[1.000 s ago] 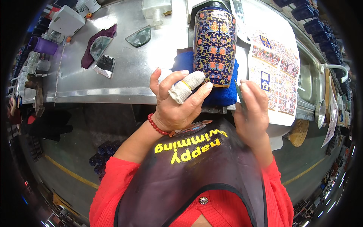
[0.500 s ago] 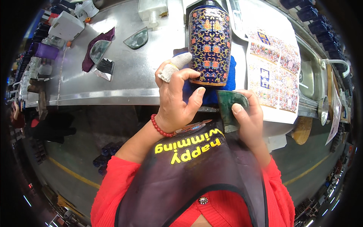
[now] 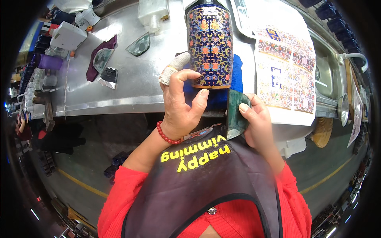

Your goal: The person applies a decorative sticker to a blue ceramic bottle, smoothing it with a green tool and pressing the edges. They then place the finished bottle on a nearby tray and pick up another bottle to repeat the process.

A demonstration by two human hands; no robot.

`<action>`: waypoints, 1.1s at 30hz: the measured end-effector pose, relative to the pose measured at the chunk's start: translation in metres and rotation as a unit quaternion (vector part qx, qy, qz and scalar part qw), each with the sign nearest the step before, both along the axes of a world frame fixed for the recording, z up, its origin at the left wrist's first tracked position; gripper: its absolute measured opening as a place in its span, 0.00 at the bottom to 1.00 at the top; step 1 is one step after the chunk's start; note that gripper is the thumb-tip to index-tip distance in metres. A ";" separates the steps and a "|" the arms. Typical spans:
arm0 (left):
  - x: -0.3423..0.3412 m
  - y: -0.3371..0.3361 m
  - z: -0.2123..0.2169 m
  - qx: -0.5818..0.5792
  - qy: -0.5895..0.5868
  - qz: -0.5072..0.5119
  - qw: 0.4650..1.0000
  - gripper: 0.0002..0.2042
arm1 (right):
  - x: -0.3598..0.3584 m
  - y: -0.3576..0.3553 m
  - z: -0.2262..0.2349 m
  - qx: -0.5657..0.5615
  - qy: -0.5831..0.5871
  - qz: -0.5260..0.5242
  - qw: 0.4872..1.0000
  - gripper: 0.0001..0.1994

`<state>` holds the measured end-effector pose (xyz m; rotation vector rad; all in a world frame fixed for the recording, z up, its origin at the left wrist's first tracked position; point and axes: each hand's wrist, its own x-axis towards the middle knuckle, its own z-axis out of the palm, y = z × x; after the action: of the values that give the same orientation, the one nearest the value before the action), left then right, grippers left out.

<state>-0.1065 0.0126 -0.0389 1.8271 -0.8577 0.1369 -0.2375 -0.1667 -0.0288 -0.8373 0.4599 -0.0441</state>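
vase top cut off, left hand loose at base; right hand gripping green scraper

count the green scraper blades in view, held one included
3: one green scraper blade in the right hand, two on the steel bench, by the maroon cloth and further right. Others may be hidden.

Steel workbench, ornate dark-blue vase standing on a blue cloth, patterned printed sheet beside it, maroon rag, clear bottle, white boxes
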 end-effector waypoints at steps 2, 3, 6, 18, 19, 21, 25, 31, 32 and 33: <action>0.000 0.000 0.000 0.002 -0.001 0.002 1.000 0.18 | 0.001 0.001 0.001 0.001 0.006 -0.001 1.000 0.13; 0.000 0.000 0.001 0.003 -0.002 0.001 1.000 0.18 | 0.001 0.002 0.002 -0.004 0.011 -0.003 1.000 0.13; 0.000 0.001 0.001 0.002 0.005 -0.003 1.000 0.18 | 0.002 0.004 0.002 -0.009 0.009 0.002 1.000 0.14; -0.001 0.006 -0.002 -0.015 0.037 -0.009 0.999 0.19 | 0.014 0.011 0.007 -0.046 -0.019 0.030 0.998 0.14; -0.001 0.006 -0.002 -0.006 0.020 0.000 1.000 0.19 | 0.014 0.012 0.006 -0.051 -0.021 0.032 0.998 0.14; 0.001 0.004 -0.002 0.012 -0.015 0.015 1.000 0.19 | 0.014 0.012 0.004 -0.029 -0.031 0.037 0.998 0.12; 0.006 -0.002 -0.006 -0.009 -0.102 0.006 0.995 0.20 | 0.010 0.007 0.005 -0.015 -0.047 0.050 0.998 0.13; 0.003 0.003 -0.008 0.010 -0.019 0.023 1.000 0.22 | -0.001 -0.018 0.031 -0.345 -0.090 0.009 0.934 0.13; 0.004 0.003 -0.008 -0.012 0.009 0.017 1.000 0.22 | 0.001 -0.021 0.033 -0.429 -0.163 -0.021 0.888 0.13; 0.006 0.003 -0.007 -0.035 0.037 0.009 0.999 0.22 | 0.004 -0.023 0.035 -0.545 -0.160 -0.027 0.822 0.14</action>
<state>-0.1003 0.0160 -0.0460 1.7643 -0.7753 0.1094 -0.2330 -0.1897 0.0059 -1.9118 0.0932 -0.5383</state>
